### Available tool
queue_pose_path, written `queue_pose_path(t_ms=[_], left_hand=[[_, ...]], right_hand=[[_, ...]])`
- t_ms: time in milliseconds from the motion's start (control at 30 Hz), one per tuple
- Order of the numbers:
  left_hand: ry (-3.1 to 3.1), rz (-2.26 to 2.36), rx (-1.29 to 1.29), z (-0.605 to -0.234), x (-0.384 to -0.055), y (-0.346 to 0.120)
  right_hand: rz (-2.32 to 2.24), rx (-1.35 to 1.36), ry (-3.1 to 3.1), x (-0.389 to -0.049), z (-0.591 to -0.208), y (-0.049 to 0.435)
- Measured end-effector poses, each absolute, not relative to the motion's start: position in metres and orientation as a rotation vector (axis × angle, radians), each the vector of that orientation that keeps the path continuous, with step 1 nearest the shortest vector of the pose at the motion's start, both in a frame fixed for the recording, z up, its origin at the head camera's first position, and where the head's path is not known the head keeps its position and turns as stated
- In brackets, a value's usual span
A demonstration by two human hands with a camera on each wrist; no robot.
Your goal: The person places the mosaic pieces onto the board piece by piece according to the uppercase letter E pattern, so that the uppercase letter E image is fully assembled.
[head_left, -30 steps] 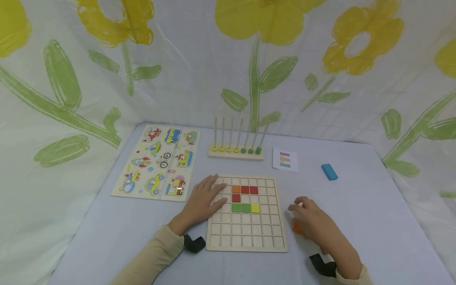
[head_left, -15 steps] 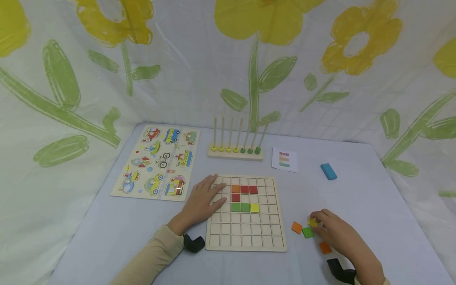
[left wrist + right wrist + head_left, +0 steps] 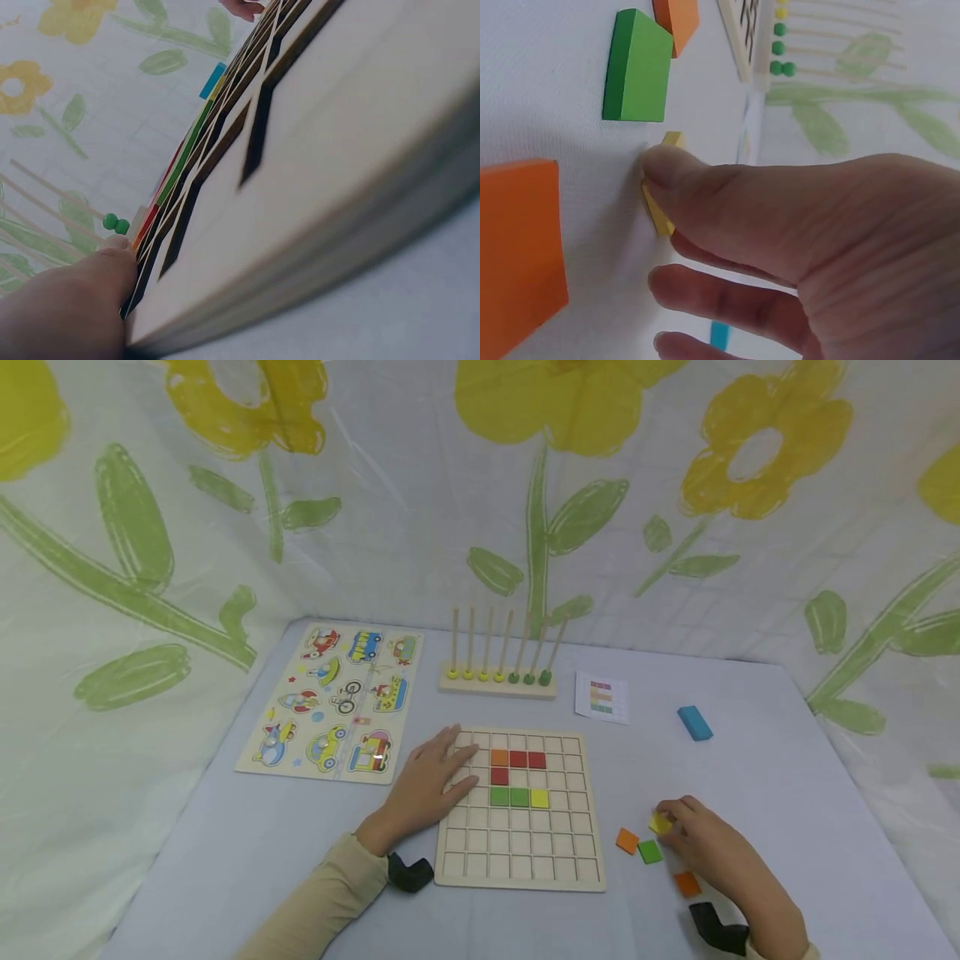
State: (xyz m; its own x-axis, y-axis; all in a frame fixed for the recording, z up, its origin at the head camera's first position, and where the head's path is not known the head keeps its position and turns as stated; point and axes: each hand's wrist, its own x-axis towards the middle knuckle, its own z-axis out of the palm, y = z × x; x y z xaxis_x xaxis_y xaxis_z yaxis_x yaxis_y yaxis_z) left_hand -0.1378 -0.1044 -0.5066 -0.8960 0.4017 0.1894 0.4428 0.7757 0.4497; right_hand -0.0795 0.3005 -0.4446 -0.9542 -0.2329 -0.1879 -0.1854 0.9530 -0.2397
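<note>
My left hand rests on the left side of a wooden grid board, fingers spread over its edge. Set in the board's cells are an orange tile, several red tiles, two green tiles and a yellow one. To the right of the board, my right hand pinches another yellow square tile at the tabletop, thumb on its near face. Close by lie a loose green tile and two orange tiles, one nearer the board, the other below the hand.
A vehicle puzzle board lies at the left. Behind the grid board stands a peg rack with yellow and green beads. A printed pattern card and a blue block lie at the back right.
My right hand has drawn back rightward from beside the board, uncovering the loose orange and green tiles, and has come onto the yellow tile. My left hand stays on the board.
</note>
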Motion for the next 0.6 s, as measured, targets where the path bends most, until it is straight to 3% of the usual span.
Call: queue_pose_path(t_ms=[367, 600], left_hand=[[-2.879, -0.771, -0.619, -0.505, -0.137, -0.103], [-2.886, -0.789, -0.631, -0.505, -0.136, -0.104]], right_hand=[[-0.36, -0.278, 2.879, -0.089, -0.443, 0.283], [-0.351, -0.609, 2.973, -0.095, -0.447, 0.245]])
